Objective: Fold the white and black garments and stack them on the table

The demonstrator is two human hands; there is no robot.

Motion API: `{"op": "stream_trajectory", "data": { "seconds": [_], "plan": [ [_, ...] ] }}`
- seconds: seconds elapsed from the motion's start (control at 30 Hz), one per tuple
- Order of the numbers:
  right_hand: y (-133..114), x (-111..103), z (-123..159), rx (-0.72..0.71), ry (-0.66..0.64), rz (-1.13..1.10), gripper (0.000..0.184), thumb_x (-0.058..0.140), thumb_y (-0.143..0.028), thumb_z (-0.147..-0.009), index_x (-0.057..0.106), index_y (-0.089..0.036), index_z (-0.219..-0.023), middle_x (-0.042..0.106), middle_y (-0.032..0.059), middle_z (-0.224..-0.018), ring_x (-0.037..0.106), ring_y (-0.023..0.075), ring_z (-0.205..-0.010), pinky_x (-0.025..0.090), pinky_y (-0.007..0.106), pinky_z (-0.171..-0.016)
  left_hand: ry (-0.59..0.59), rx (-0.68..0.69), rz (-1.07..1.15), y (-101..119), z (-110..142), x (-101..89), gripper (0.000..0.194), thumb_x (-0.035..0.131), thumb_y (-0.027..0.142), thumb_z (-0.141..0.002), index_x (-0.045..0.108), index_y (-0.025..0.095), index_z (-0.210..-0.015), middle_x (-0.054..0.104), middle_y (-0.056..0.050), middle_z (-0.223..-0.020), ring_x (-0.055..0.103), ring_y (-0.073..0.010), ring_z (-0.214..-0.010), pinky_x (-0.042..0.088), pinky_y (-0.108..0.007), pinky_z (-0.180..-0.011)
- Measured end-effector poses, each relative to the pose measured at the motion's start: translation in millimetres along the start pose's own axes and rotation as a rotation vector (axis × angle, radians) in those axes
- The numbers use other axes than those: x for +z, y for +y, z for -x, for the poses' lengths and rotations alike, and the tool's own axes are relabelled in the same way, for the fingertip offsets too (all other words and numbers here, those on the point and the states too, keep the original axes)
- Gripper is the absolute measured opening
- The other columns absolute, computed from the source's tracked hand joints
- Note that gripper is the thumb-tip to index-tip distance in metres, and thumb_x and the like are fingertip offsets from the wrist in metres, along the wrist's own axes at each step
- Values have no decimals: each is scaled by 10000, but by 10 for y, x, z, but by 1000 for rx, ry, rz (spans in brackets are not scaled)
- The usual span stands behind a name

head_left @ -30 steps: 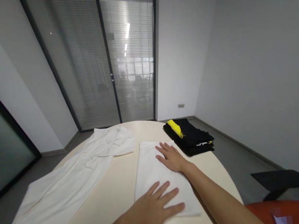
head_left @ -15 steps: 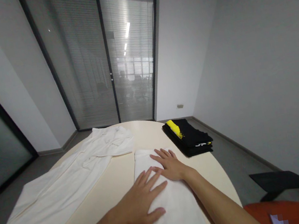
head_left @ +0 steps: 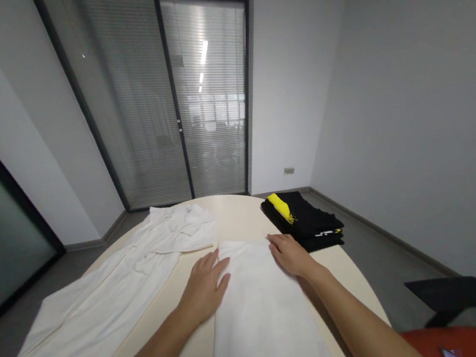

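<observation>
A folded white garment [head_left: 262, 312] lies flat in a long strip on the round table in front of me; its exact kind does not show. On its far left edge rests my left hand [head_left: 204, 288], fingers stretched forward and thumb apart over the cloth. At the far right corner is my right hand [head_left: 292, 256], palm down, its fingertips touching the edge and nothing visibly gripped. Spread loosely to the left is another white garment [head_left: 117, 298], creased, with its far end bunched.
A stack of folded black clothes [head_left: 310, 215] with a yellow patch stands at the table's right edge, just beyond my right hand. The pale tabletop [head_left: 236, 211] is rounded. An orange chair seat [head_left: 463, 341] with a black armrest [head_left: 458, 291] is at the lower right.
My hands were close together on top of the folded white garment. They have moved apart, the left to its left edge and the right to its far right corner.
</observation>
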State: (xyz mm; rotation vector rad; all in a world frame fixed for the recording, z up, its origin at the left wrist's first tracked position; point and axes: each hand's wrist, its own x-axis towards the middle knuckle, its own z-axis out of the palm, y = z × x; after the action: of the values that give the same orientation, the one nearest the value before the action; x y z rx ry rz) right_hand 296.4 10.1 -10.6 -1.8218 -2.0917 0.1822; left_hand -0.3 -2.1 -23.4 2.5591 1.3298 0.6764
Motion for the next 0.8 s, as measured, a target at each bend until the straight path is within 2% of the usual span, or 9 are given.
{"op": "stream_trajectory", "data": {
  "seconds": [0.13, 0.27, 0.4, 0.47, 0.53, 0.6, 0.7, 0.8],
  "plan": [
    [19, 4, -43, 18, 61, -69, 457, 462, -228, -923, 586, -87, -1340, 623, 167, -1281, 565, 254, -1187, 378, 344, -1079, 67, -73, 90, -93, -70, 80, 367, 503, 274, -939, 658, 210, -1266, 630, -113, -1341, 535, -279, -1277, 361, -495, -1121],
    [1, -23, -45, 25, 87, -227, 404, 549, -213, -842, 653, -105, -1217, 652, 148, -1175, 610, 236, -1090, 427, 335, -1014, 134, -138, 377, -59, -114, 104, 348, 568, 178, -840, 659, 188, -1175, 688, -99, -1214, 607, -243, -1167, 417, -434, -1080],
    [-7, -41, -22, 6, 62, -384, 296, 557, -220, -799, 674, -160, -1064, 676, 76, -1018, 607, 172, -795, 482, 315, -811, 149, -208, 721, 37, -151, 107, 338, 591, 122, -738, 634, 177, -1068, 689, -91, -1144, 646, -215, -1063, 470, -386, -1011],
    [-28, -47, -6, -6, 5, -447, 280, 545, -230, -800, 654, -171, -1052, 660, 26, -875, 531, 134, -648, 454, 284, -684, 134, -298, 861, 74, -163, 87, 390, 593, 100, -684, 608, 179, -1067, 687, -78, -1090, 667, -195, -938, 526, -343, -879],
    [-76, -56, 12, -29, -40, -503, 258, 544, -255, -816, 640, -177, -1043, 611, -13, -761, 462, 116, -591, 401, 255, -608, 112, -436, 955, 93, -162, 24, 504, 586, 74, -641, 565, 183, -1134, 688, -60, -1021, 659, -163, -773, 530, -291, -723],
    [-153, -68, 31, -59, -47, -566, 243, 550, -286, -835, 629, -182, -1040, 591, -22, -754, 436, 108, -593, 367, 241, -584, 112, -562, 1038, 91, -145, -98, 605, 589, 45, -605, 526, 186, -1190, 685, -54, -1014, 641, -138, -703, 507, -257, -661],
    [-302, -85, 56, -100, -46, -655, 227, 547, -327, -865, 621, -197, -1035, 623, -11, -833, 433, 104, -604, 351, 239, -584, 68, -683, 1246, 49, -92, -355, 682, 662, 27, -581, 496, 191, -1221, 680, -71, -1085, 665, -143, -791, 522, -262, -739],
    [-441, -93, 74, -140, -18, -698, 214, 541, -346, -888, 631, -208, -1026, 674, 13, -956, 497, 120, -679, 377, 250, -634, -89, -749, 1428, -15, -39, -566, 762, 791, 90, -609, 458, 213, -1283, 698, -73, -1062, 680, -163, -833, 539, -306, -793]
  ]
}}
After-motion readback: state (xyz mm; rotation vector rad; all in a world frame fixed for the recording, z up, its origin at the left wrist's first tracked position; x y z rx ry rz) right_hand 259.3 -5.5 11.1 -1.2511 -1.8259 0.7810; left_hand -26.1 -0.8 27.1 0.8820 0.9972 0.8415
